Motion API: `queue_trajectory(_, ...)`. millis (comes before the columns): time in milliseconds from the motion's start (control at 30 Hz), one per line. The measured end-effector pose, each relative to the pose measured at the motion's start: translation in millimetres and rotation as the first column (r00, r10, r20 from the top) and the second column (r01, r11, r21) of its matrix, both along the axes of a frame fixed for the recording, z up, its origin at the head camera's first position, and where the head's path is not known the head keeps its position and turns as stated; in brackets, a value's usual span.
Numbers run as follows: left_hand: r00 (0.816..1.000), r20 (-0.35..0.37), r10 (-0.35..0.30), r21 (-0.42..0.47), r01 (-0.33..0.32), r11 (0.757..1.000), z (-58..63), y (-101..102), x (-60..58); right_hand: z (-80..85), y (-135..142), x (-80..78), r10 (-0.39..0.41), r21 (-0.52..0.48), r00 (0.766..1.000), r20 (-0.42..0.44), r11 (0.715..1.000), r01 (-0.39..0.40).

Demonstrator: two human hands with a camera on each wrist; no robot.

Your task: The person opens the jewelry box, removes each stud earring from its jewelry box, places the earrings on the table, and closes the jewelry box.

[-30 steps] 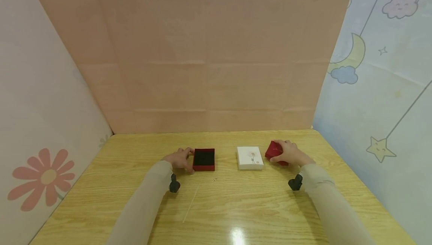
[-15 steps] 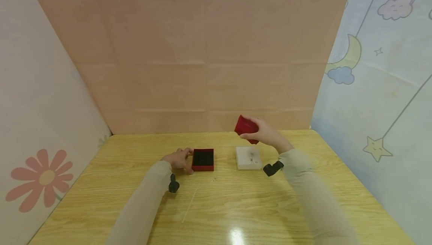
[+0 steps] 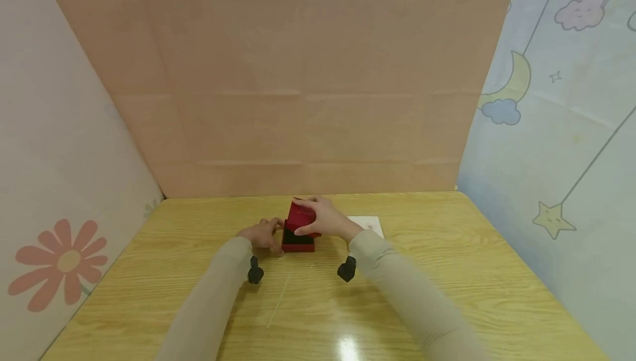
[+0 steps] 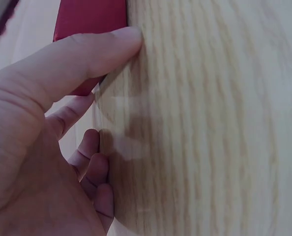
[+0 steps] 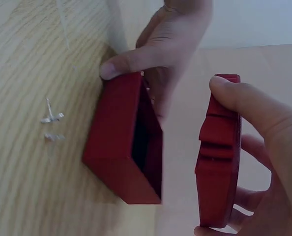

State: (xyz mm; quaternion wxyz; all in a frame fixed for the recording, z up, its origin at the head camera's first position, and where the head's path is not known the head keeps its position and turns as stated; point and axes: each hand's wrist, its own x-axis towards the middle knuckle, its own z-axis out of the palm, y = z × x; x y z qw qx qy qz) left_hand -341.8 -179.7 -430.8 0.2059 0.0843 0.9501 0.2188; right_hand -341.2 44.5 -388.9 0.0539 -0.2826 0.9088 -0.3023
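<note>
A red box base [image 3: 299, 248] with a black lining sits on the table, its top uncovered. My left hand [image 3: 260, 236] grips it at the left side; in the left wrist view the thumb lies along the red wall [image 4: 89, 19]. My right hand [image 3: 325, 218] holds the red box lid [image 3: 300, 214] by its edges, tilted above the base. Folded ridges like a ribbon bow show on the lid [image 5: 215, 187] in the right wrist view, with a gap between lid and base. A small silvery piece like a stud earring [image 5: 51, 118] lies in front of the base.
A white box [image 3: 367, 222] with a printed flower stands to the right, partly behind the right hand. A thin pale strip [image 3: 279, 300] lies on the wooden table [image 3: 422, 272]. Fabric-covered walls [image 3: 348, 129] enclose the table's back and sides.
My right hand has lifted the red lid from the right side of the table, carried it left past the white box and lowered it over the base. The left hand has stayed put.
</note>
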Motion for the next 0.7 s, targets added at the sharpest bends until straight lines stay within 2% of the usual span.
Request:
queue_trajectory(100,1.0,0.0,-0.003,-0.015,0.003,1.0,-0.4,0,-0.3,-10.5,-9,-2.3,0.01,0.04,1.0,-0.004,0.999,-0.01)
queue_trajectory(300,1.0,-0.001,-0.003,0.002,0.003,1.0,0.7,0,-0.4,-21.3,-14,-6.1,0.019,0.122,1.0,-0.005,0.992,-0.018)
queue_trajectory(700,1.0,0.018,-0.003,0.007,0.003,1.0,2.2,1,-1.7,-26.2,-20,-8.3,0.071,0.184,0.997,-0.021,0.981,-0.066)
